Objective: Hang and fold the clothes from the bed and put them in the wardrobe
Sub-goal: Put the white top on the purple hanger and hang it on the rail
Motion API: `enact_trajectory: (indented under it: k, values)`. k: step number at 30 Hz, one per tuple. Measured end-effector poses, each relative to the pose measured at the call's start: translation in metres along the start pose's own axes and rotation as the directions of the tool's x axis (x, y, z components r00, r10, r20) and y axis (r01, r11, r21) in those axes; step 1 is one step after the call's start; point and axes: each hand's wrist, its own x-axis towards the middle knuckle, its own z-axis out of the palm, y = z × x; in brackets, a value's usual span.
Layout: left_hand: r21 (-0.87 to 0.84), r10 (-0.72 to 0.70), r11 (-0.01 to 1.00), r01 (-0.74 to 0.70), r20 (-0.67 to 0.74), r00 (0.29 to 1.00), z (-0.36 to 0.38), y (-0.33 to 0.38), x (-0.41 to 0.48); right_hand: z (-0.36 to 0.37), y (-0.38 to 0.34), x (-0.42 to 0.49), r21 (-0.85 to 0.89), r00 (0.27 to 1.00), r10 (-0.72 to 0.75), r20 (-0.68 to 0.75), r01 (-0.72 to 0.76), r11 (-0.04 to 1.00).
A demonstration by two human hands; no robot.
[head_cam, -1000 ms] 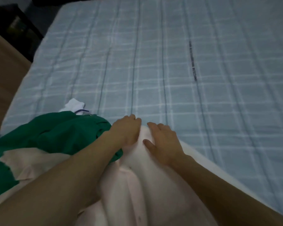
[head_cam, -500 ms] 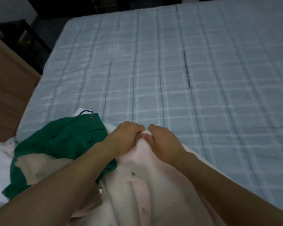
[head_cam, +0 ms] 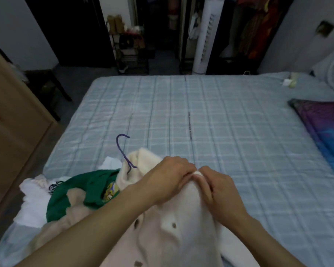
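One pale pink buttoned garment (head_cam: 181, 234) is spread at the near edge of the bed (head_cam: 239, 141), and three of its buttons are seen. Two hands are in view, set close together at its upper part. A raised fold of the pink fabric is gripped by the curled fingers of the left hand (head_cam: 168, 180) and pinched from the other side by the right hand (head_cam: 218, 187).

One purple hanger (head_cam: 123, 151) is counted; its hook stands up out of the garment's collar, while the rest is hidden inside the cloth. One green garment (head_cam: 81, 191) with a yellow patch is crumpled just left of the pink one, touching it. Beside it, white clothes (head_cam: 35, 205) are heaped; their number cannot be told. One purple and blue pillow (head_cam: 324, 128) is laid at the right edge of the bed. One white tower fan (head_cam: 206, 35) is stood beyond the far side.
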Motion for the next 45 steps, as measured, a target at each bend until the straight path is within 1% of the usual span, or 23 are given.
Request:
enact_trajectory:
  k: [2, 5, 13, 17, 20, 22, 24, 26, 27, 28, 29, 30, 31, 32, 33, 34, 35, 37, 39, 42, 43, 45]
  values:
    - [0.032, 0.038, 0.999, -0.038, -0.008, 0.999, -0.014, 0.036, -0.006, -0.026, -0.019, -0.023, 0.018, 0.997, 0.000, -0.072, 0.002, 1.000]
    - [0.035, 0.068, 0.997, -0.066, -0.044, 0.997, -0.035, 0.082, -0.017, -0.059, -0.045, -0.051, 0.044, 0.989, -0.002, -0.151, 0.009, 0.999]
    - [0.117, 0.116, 0.989, -0.095, -0.185, 0.976, -0.085, 0.182, -0.062, -0.121, -0.102, -0.108, 0.109, 0.962, -0.055, -0.268, 0.087, 0.990]
    - [0.101, 0.102, 0.992, -0.079, -0.253, 0.962, -0.098, 0.206, -0.097, -0.132, -0.135, -0.127, 0.103, 0.954, -0.121, -0.275, 0.155, 0.983]
    - [0.124, 0.110, 0.990, -0.074, -0.319, 0.941, -0.102, 0.212, -0.129, -0.130, -0.152, -0.139, 0.082, 0.953, -0.132, -0.272, 0.159, 0.984]
    - [0.143, 0.092, 0.989, -0.040, -0.380, 0.920, -0.108, 0.212, -0.151, -0.131, -0.161, -0.144, 0.077, 0.948, -0.141, -0.286, 0.170, 0.983]
    - [0.124, 0.035, 0.992, 0.023, -0.445, 0.895, -0.117, 0.212, -0.175, -0.134, -0.171, -0.148, 0.077, 0.940, -0.158, -0.302, 0.189, 0.979]
    - [0.088, -0.026, 0.992, 0.086, -0.540, 0.841, -0.124, 0.210, -0.199, -0.137, -0.182, -0.150, 0.080, 0.932, -0.177, -0.315, 0.213, 0.974]
    - [0.072, -0.062, 0.989, 0.132, -0.608, 0.792, -0.126, 0.206, -0.210, -0.139, -0.187, -0.151, 0.075, 0.927, -0.188, -0.324, 0.223, 0.972]
    - [0.032, -0.125, 0.979, 0.200, -0.678, 0.724, -0.126, 0.200, -0.222, -0.141, -0.191, -0.151, 0.066, 0.923, -0.198, -0.329, 0.232, 0.970]
    - [-0.046, -0.221, 0.960, 0.277, -0.733, 0.644, -0.127, 0.193, -0.233, -0.143, -0.195, -0.152, 0.061, 0.920, -0.210, -0.331, 0.243, 0.968]
    - [-0.143, -0.329, 0.926, 0.348, -0.756, 0.565, -0.127, 0.183, -0.243, -0.145, -0.200, -0.152, 0.059, 0.916, -0.224, -0.334, 0.258, 0.964]
    - [-0.235, -0.430, 0.884, 0.405, -0.748, 0.505, -0.126, 0.172, -0.252, -0.147, -0.204, -0.152, 0.055, 0.910, -0.240, -0.338, 0.274, 0.960]
    - [-0.309, -0.514, 0.840, 0.446, -0.717, 0.471, -0.125, 0.161, -0.259, -0.148, -0.210, -0.152, 0.049, 0.904, -0.254, -0.343, 0.287, 0.957]
    - [-0.369, -0.582, 0.800, 0.473, -0.671, 0.460, -0.122, 0.150, -0.264, -0.150, -0.215, -0.152, 0.043, 0.901, -0.265, -0.344, 0.297, 0.954]
    - [-0.410, -0.631, 0.767, 0.493, -0.619, 0.468, -0.120, 0.142, -0.268, -0.151, -0.220, -0.152, 0.039, 0.899, -0.275, -0.341, 0.306, 0.951]
    - [-0.423, -0.653, 0.753, 0.505, -0.573, 0.494, -0.116, 0.136, -0.270, -0.153, -0.225, -0.153, 0.037, 0.897, -0.286, -0.338, 0.316, 0.948]
    - [-0.390, -0.631, 0.775, 0.497, -0.521, 0.574, -0.111, 0.129, -0.269, -0.156, -0.233, -0.154, 0.028, 0.889, -0.305, -0.340, 0.334, 0.942]
    - [-0.388, -0.606, 0.795, 0.466, -0.483, 0.632, -0.108, 0.126, -0.266, -0.158, -0.239, -0.157, 0.032, 0.880, -0.316, -0.355, 0.349, 0.936]
    - [-0.503, -0.635, 0.745, 0.439, -0.334, 0.696, -0.106, 0.122, -0.260, -0.164, -0.242, -0.162, 0.026, 0.871, -0.313, -0.379, 0.349, 0.937]
    - [-0.514, -0.633, 0.737, 0.439, -0.294, 0.716, -0.105, 0.121, -0.258, -0.166, -0.239, -0.164, 0.019, 0.872, -0.307, -0.382, 0.339, 0.941]
    - [-0.484, -0.607, 0.758, 0.437, -0.281, 0.743, -0.102, 0.120, -0.255, -0.172, -0.232, -0.168, -0.004, 0.878, -0.288, -0.383, 0.310, 0.951]
